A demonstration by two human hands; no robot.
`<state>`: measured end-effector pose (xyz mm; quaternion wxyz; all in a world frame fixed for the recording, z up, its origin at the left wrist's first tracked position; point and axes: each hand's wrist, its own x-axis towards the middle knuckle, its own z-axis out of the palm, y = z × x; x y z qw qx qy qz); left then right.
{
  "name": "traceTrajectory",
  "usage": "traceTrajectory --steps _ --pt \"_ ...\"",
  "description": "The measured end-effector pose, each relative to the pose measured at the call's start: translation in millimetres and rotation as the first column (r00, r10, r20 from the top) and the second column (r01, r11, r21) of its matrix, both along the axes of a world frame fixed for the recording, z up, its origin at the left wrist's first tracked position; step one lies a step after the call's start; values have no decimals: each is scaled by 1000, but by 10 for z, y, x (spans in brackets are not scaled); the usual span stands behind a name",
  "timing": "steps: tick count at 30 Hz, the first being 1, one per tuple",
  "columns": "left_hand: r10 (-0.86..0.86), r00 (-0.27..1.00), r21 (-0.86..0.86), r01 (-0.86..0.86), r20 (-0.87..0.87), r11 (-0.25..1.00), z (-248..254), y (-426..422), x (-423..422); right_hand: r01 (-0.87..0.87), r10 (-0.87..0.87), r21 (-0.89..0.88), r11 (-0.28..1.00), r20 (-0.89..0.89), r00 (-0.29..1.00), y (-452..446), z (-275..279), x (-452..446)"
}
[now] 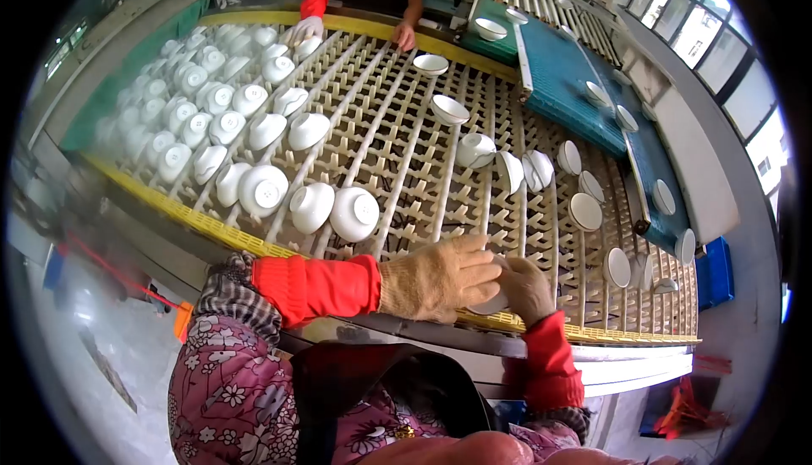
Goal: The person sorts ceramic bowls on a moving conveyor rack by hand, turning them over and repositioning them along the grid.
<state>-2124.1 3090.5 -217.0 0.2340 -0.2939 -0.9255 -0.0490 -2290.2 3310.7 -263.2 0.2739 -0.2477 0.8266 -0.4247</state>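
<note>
"What is filling most of the view?"

"A pegged rack [420, 203] is stretching across the workspace, and a teal belt [554, 110] is lying along its right side."

"And what is it carrying?"

"A crowd of white bowls [262, 192] is sitting mostly foot-up on the left, while scattered bowls [585, 211] are leaning at various angles on the right."

"Where are this person's hands?"

"Both are meeting at the near edge. The gloved left hand [440, 279] is lying across from the left, and the gloved right hand [526, 289] is facing it."

"So where is the bowl being handled?"

"The part-hidden bowl [489, 304] is showing just beneath the two hands, over the yellow edging."

"How are the fingers standing?"

"The left ones are lying together, nearly straight; the right ones are bending but mostly hiding. Whether either set is gripping the bowl, I cannot tell."

"What is good handling asking for here?"

"I'm judging that it's wanting light, even support from both sides, keeping the rim from knocking pegs and the gloves from catching between them."
</note>
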Motion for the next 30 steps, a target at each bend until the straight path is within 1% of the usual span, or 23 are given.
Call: traceTrajectory --steps 1,2,3,4,6,7,9,10,12,14,15,16,17,18,19,21,22,23,25,27,28,29,30 --pt "-9 998 10 9 55 1000 -129 -2 -15 -58 60 23 998 -95 994 -213 -98 42" --pt "25 988 -41 -19 151 999 -166 -35 -2 -229 252 139 963 -180 951 -347 -323 -51" --pt "65 968 -97 -42 242 994 -195 -69 11 -250 276 205 946 -113 954 -505 -183 21" --pt "20 962 -22 -14 272 1000 -250 -139 15 -273 294 272 923 -37 955 -604 -58 122" --pt "-70 954 130 33 291 991 -385 -284 -56 -227 210 157 961 122 970 -608 -180 127" --pt "-11 943 82 -17 331 997 -444 -316 -75 -248 249 -28 968 160 955 -559 -178 106" --pt "85 913 53 -116 398 992 -600 -350 -112 -115 136 -77 990 418 898 -477 -134 20" --pt "107 920 78 -146 377 986 -655 -405 -169 -37 84 -97 995 537 839 -452 -107 -18" --pt "150 930 132 -204 336 970 -676 -509 -277 -46 87 -89 995 537 839 -440 -48 -25" --pt "190 974 229 -158 -121 961 -593 -707 -320 -85 163 -185 979 462 871 -395 -121 6" --pt "363 932 132 -361 17 923 -331 -842 -242 -50 143 -187 981 524 840 -376 -163 -24" --pt "504 860 106 -510 81 854 -167 -1036 -180 -184 254 -236 954 314 915 -326 -244 -79" --pt "632 762 57 -643 141 763 -3 -1234 -121 -313 344 -252 916 89 935 -259 -334 -129" --pt "718 677 106 -735 163 669 56 -1502 -101 -430 409 -236 871 -136 903 -180 -408 -156" --pt "755 650 186 -755 82 629 -100 -1969 -58 -632 479 -110 767 -557 679 -175 -364 -209" --pt "805 507 481 -813 308 328 -225 -2399 89 -555 457 -218 803 -372 808 -143 -324 -177" --pt "689 413 572 -820 595 -3 -173 -2430 130 -513 446 -263 817 -275 852 -135 -317 -172" --pt "830 236 361 -931 506 45 -190 -2401 152 -615 447 -176 769 -540 713 -105 -430 -257" --pt "990 -43 -102 -994 136 -30 -269 -2292 198 -426 399 -240 873 -154 904 -129 -264 -177" --pt "996 16 -204 -978 87 33 -266 -2227 112 -323 353 -243 915 90 931 -102 -126 -148" --pt "997 43 -255 -965 64 58 -277 -2190 63 -304 342 -247 920 129 931 -91 -112 -152" --pt "977 212 -219 -954 0 206 -316 -2150 27 -290 336 -250 924 166 927 -85 -106 -161" --pt "962 271 -228 -940 -47 253 -280 -1994 -75 -277 330 -252 927 201 922 -74 -120 -172"
